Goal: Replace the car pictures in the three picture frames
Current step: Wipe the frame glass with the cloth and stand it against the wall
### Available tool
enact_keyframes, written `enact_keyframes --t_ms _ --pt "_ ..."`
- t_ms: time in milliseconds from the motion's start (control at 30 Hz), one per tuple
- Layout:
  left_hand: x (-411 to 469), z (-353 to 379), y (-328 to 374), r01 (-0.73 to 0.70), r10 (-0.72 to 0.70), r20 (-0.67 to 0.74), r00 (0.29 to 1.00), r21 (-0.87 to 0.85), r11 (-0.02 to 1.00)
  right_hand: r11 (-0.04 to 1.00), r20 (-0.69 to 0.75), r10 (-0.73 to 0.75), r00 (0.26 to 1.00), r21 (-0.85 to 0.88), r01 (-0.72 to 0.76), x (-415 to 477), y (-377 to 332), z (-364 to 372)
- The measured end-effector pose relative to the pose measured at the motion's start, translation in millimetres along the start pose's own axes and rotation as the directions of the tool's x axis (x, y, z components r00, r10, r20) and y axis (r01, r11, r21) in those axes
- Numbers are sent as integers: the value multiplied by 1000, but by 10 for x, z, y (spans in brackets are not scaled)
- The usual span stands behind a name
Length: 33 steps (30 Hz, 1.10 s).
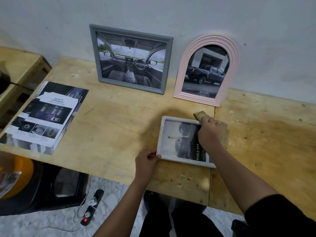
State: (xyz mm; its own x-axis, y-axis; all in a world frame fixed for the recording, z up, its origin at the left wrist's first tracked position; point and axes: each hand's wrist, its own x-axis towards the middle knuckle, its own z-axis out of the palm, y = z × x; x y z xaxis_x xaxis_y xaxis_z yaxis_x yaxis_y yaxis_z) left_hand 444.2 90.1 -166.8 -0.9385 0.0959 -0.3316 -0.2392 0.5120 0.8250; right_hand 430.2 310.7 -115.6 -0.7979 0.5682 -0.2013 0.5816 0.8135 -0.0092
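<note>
A white picture frame (163, 132) lies flat on the wooden table (119, 120) with a car picture (186, 141) in it. My left hand (147, 162) grips the frame's near left corner. My right hand (209, 132) rests on the picture's right side and holds a brown backing board (222, 132) over the frame's right edge. A grey frame (131, 59) with a car-interior picture leans against the wall. A pink arched frame (207, 71) with a pickup-truck picture leans to its right.
A stack of car brochure pages (44, 117) lies at the table's left. A yellow object (18, 175) and a black chair (56, 187) sit below the left edge. A power strip (92, 206) lies on the floor. Wooden shelving (20, 65) stands at far left.
</note>
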Motion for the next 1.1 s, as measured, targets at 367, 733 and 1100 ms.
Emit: enact_keyframes --t_ms 367,733,1100 --pt "46 -14 9 2 -1 18 1000 -11 1000 966 8 -235 972 115 232 90 -733 42" --pt "17 -16 27 -8 8 1 1000 -32 999 821 192 -550 813 -53 568 -48 -996 97" --pt "-92 4 28 9 -16 -94 995 -77 997 697 261 -677 688 -72 713 -309 -923 73"
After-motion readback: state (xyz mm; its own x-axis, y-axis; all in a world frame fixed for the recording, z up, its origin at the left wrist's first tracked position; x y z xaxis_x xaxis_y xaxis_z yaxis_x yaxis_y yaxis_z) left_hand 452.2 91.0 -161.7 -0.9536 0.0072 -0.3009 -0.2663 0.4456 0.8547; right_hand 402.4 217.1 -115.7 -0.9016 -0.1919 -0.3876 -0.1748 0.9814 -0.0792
